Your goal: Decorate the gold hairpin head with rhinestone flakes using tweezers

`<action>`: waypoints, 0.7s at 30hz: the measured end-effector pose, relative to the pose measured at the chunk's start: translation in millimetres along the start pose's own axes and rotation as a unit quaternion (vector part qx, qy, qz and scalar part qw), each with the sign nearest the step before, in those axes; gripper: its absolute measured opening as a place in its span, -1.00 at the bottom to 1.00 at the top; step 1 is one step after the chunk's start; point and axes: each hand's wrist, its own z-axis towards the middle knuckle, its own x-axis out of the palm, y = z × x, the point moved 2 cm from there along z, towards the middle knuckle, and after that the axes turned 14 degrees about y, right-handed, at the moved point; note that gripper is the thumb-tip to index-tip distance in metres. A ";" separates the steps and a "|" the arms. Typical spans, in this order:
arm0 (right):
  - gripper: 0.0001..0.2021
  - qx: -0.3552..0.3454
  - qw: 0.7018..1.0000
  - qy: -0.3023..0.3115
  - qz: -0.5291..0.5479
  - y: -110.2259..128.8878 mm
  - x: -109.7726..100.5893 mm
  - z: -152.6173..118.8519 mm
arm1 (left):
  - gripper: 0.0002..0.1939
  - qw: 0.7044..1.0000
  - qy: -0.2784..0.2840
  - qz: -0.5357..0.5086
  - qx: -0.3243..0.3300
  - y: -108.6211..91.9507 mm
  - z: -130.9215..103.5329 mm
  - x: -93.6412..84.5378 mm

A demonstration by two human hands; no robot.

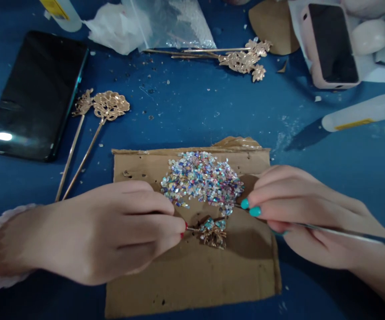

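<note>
The cardboard sheet (pixel 185 284) serves as the reference point. Several items are only partly visible. The stem of the gold ornament (pixel 214 233) disappears into the left hand (pixel 105 238), and its open metalwork, set with blue-green pieces, is hard to make out in detail. The front end of the slender tool (pixel 355 236) blends into the near right edge of the multicoloured chips (pixel 202 178); contact with them cannot be confirmed. Left of the cardboard, two gold hairpins (pixel 110 106) have their lower stems cut off from view by the left wrist. Beyond its far edge, a clear plastic bag (pixel 179 22) is cropped by the frame.

The left hand enters from the left of the cardboard, back upward, fingers curled and close together, thumb hidden; the fingertips pinch the ornament's stem. The ornament is over the middle of the cardboard, just nearer than the chips. The right hand reaches in across the cardboard's right edge, fingers bent and together, pinching the tool, which slants toward the chips. Its palm is not visible.
</note>
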 end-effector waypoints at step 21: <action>-0.93 -0.046 0.997 0.025 -0.057 4.2 1.8 -3.1 | -0.66 1.000 0.025 -0.014 -0.008 -2.4 -6.7 7.9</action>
